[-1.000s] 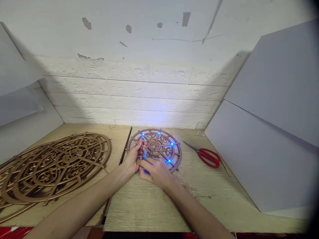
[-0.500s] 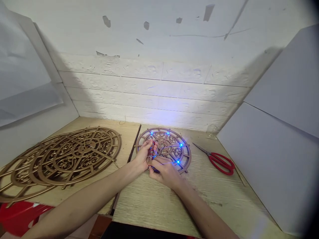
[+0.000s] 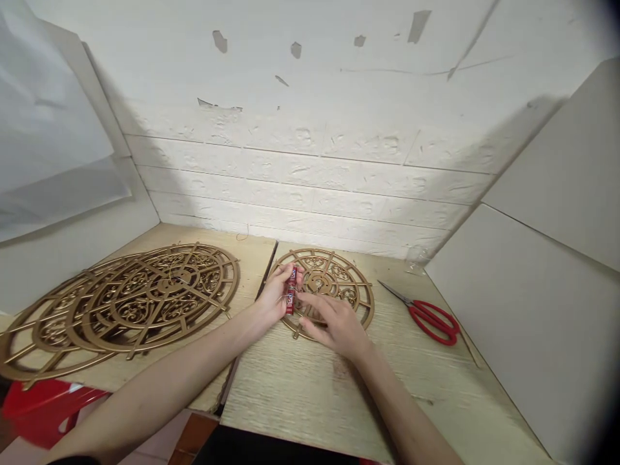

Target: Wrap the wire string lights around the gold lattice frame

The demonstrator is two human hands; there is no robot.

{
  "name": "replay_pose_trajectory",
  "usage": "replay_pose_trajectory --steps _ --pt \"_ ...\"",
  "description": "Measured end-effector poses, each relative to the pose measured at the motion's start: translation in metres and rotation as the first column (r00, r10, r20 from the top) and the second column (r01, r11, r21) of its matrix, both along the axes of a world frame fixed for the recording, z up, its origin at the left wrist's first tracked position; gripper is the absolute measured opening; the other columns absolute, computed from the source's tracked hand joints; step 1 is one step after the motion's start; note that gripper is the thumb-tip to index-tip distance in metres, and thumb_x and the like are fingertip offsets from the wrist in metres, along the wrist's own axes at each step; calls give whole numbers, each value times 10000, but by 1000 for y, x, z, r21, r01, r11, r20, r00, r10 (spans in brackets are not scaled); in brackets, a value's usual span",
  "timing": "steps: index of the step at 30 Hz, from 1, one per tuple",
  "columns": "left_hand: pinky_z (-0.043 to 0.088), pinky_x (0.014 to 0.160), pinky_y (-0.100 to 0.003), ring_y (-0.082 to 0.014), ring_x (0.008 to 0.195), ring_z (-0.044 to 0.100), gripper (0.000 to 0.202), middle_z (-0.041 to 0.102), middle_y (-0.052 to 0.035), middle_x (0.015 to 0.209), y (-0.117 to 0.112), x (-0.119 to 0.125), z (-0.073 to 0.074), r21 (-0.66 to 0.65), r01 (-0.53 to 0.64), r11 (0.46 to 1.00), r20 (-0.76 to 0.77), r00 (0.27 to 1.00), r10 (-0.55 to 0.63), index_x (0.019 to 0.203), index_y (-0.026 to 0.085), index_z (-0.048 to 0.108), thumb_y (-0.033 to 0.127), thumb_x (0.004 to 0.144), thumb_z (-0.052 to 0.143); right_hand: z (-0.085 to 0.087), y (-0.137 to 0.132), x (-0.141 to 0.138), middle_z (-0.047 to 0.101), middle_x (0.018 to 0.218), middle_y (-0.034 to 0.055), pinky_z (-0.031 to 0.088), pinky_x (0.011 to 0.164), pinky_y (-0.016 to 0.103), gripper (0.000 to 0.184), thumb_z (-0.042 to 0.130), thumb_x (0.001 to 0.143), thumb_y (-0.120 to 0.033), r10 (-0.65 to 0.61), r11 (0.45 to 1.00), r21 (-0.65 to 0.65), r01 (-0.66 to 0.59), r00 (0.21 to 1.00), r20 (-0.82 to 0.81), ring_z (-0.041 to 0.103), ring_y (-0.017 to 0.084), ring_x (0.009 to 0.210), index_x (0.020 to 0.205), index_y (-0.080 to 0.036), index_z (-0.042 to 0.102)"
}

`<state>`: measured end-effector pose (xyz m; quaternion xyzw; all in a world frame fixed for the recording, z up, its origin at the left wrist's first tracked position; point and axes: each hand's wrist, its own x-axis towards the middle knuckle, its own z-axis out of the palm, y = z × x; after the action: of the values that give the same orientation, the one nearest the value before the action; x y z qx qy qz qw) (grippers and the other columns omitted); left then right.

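Note:
Two red batteries [image 3: 290,300], in line end to end with thin wires at them, are gripped upright in my left hand [image 3: 277,294], its fingers closed round them. From the right, my right hand [image 3: 336,323] reaches over with thumb and index finger apart; the index fingertip is at the wires by the batteries, and I cannot tell if it touches. Under both hands lies a round bronze-coloured openwork frame [image 3: 364,284] with scroll patterns and a hub. No lights glow on it.
At the left a stack of similar round frames [image 3: 232,284] overlaps on the table. Red-handled scissors [image 3: 433,321] lie at the right. A gap [image 3: 272,255] runs between two table boards. White panels [image 3: 533,297] and a brick-patterned wall [image 3: 310,174] enclose the table. A red stool [image 3: 43,413] shows lower left.
The blue lights on the round frame have gone out. My right hand has opened and drawn slightly away from the batteries, which my left hand still holds. The view has shifted a little.

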<state>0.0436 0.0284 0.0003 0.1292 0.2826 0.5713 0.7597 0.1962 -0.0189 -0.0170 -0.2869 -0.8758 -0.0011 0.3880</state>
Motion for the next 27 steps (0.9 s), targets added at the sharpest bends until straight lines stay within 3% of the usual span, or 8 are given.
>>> replay_pose_trajectory --steps 3,6,9,11,17,21,24,27 --pt "492 497 -142 -66 501 587 117 645 -38 720 3 -3 -1 -39 -24 999 -19 1000 23 791 141 545 78 890 542 6 2 17 720 998 77 529 592 283 333 550 923 -295 -37 990 -140 -8 948 -317 630 137 616 1245 -214 518" --pt "483 477 -134 -63 500 587 106 644 -31 725 6 -6 -3 -19 -28 999 -47 999 28 805 142 550 90 896 538 12 8 29 723 983 83 512 511 285 341 465 958 -413 -161 962 -271 -42 711 -685 643 156 618 1230 -215 515" --pt "476 464 -127 -59 495 584 105 642 -25 723 9 -8 -7 5 -23 1000 -54 998 23 811 139 556 88 899 532 16 15 36 725 839 97 486 486 284 479 341 976 -527 -292 947 -321 17 462 -838 646 173 616 931 -163 649" --pt "473 459 -126 -60 496 586 103 642 -26 719 9 -9 -8 15 -9 1000 -56 998 10 810 134 562 82 895 537 16 17 38 701 716 100 489 538 290 603 313 972 -561 -353 935 -333 122 409 -842 651 183 645 658 -160 635" --pt "422 397 -132 -66 470 568 123 643 -27 700 5 -5 -3 -29 -14 999 -112 994 10 791 126 558 81 900 523 2 20 45 467 431 -11 354 462 273 638 292 977 -569 -495 868 -378 321 598 -631 450 125 411 518 -195 530" --pt "423 401 -133 -65 474 567 123 645 -26 700 5 -4 -3 -30 -15 999 -122 992 11 786 125 562 78 894 528 -6 24 46 382 491 -72 313 468 275 425 309 1006 -454 -504 863 -319 391 679 -534 366 133 422 1031 -165 620" --pt "415 386 -133 -66 461 561 93 650 -27 699 6 -4 -5 -12 -3 1000 -108 994 2 781 123 572 73 858 587 -5 26 44 484 615 -49 386 512 281 412 324 1011 -346 -451 890 -311 333 745 -492 450 147 497 1374 -155 355" --pt "420 387 -125 -66 461 569 97 655 -33 698 6 -3 -6 -14 -12 1000 -96 995 11 773 124 569 76 837 623 -4 27 38 596 899 46 481 573 291 489 336 991 -263 -324 938 -284 200 799 -507 558 157 667 1447 -185 178"
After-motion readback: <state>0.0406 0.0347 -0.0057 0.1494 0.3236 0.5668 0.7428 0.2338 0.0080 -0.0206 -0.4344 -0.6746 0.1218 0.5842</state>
